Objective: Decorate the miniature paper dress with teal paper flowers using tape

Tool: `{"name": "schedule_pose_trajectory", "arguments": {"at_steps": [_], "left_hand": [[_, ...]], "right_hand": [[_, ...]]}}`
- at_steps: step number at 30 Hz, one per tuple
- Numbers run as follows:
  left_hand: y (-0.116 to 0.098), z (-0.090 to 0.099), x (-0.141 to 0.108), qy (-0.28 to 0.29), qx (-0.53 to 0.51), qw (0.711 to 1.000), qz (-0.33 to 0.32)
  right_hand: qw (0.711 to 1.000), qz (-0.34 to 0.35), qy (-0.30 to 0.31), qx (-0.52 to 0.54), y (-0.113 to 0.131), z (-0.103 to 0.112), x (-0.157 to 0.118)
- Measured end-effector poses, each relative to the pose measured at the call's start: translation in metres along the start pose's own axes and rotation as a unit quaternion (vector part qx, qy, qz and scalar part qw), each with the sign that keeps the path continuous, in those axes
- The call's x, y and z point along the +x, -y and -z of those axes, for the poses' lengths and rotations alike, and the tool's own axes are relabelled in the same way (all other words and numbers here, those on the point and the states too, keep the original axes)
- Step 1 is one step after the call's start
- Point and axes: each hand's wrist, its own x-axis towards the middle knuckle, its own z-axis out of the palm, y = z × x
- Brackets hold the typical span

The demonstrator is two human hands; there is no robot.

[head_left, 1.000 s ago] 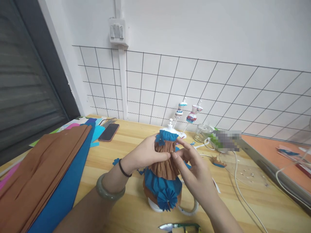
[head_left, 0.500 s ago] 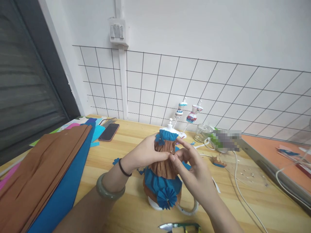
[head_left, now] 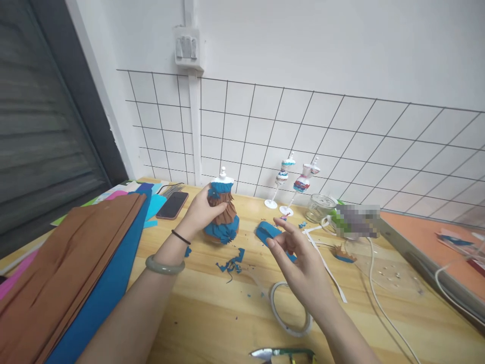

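Observation:
My left hand (head_left: pixel 202 210) is wrapped round a small mannequin (head_left: pixel 224 215) in a ruffled brown and blue crepe paper dress, with a white neck and a blue paper flower low on the skirt. The mannequin stands upright toward the back of the table. Over the table's middle my right hand (head_left: pixel 299 255) hovers, thumb and fingers loosely curled but apart, with nothing seen between them. Behind its fingertips lies a blue piece of paper (head_left: pixel 267 231), partly hidden. A roll of tape (head_left: pixel 278 316) lies below the right hand, and blue paper scraps (head_left: pixel 232 262) are scattered between the hands.
Folded brown crepe paper (head_left: pixel 71 242) over blue sheets covers the left side, near a phone (head_left: pixel 172 205). Two small mannequins on stands (head_left: pixel 287 174) are at the back, beside a glass jar (head_left: pixel 320 207). Scissors (head_left: pixel 282 352) lie at the front; a white cable (head_left: pixel 373 273) runs along the right.
The mannequin has moved left and back in my left hand. My right hand has let go of its dress and stayed on the right. Scraps and the tape roll are now uncovered.

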Motion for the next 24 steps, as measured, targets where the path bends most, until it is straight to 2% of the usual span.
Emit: {"name": "schedule_pose_trajectory", "arguments": {"at_steps": [5, 10, 18, 21, 24], "left_hand": [[0.017, -0.002, 0.004, -0.002, -0.073, 0.997, -0.004], [0.022, -0.004, 0.006, 0.036, -0.135, 0.990, -0.018], [0.027, -0.005, 0.005, 0.059, -0.136, 0.989, 0.006], [0.026, 0.006, 0.004, 0.097, -0.120, 0.988, 0.018], [0.029, 0.030, 0.003, 0.176, -0.023, 0.981, 0.077]], "right_hand": [[0.999, -0.041, 0.010, -0.030, -0.013, -0.001, 0.003], [0.998, -0.044, 0.041, -0.032, -0.015, -0.003, 0.004], [0.998, -0.038, 0.044, -0.034, -0.016, -0.003, 0.004], [0.997, -0.038, 0.045, -0.039, -0.015, -0.002, 0.004], [0.997, -0.039, 0.043, -0.045, -0.013, 0.000, 0.004]]}}
